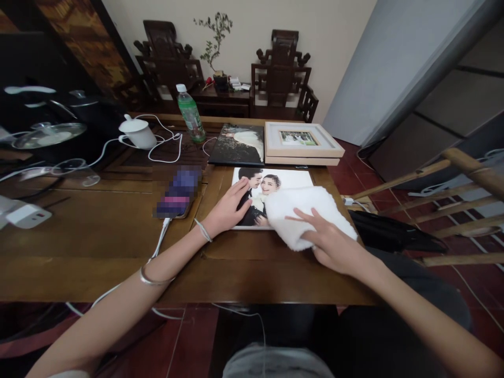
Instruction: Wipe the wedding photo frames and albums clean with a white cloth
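A photo panel [293, 175] with a picture of a couple lies flat on the wooden table in front of me. My left hand [231, 206] rests on its left part, fingers stretched out over the print. On the panel's right side is a folded white towel [291, 203], which also reaches past the panel's near right edge. My right hand [331, 239] grips the towel, thumb tucked under or into a fold and some fingers lying on top. The towel hides the panel's right portion.
Behind the panel lie a dark photo panel [240, 144] and stacked light wood frames [303, 143]. A green-labelled bottle [191, 114], a lidded white cup [137, 132] and a phone [179, 191] on a charging cable stand or lie leftward. A bamboo chair [452, 194] is at the right.
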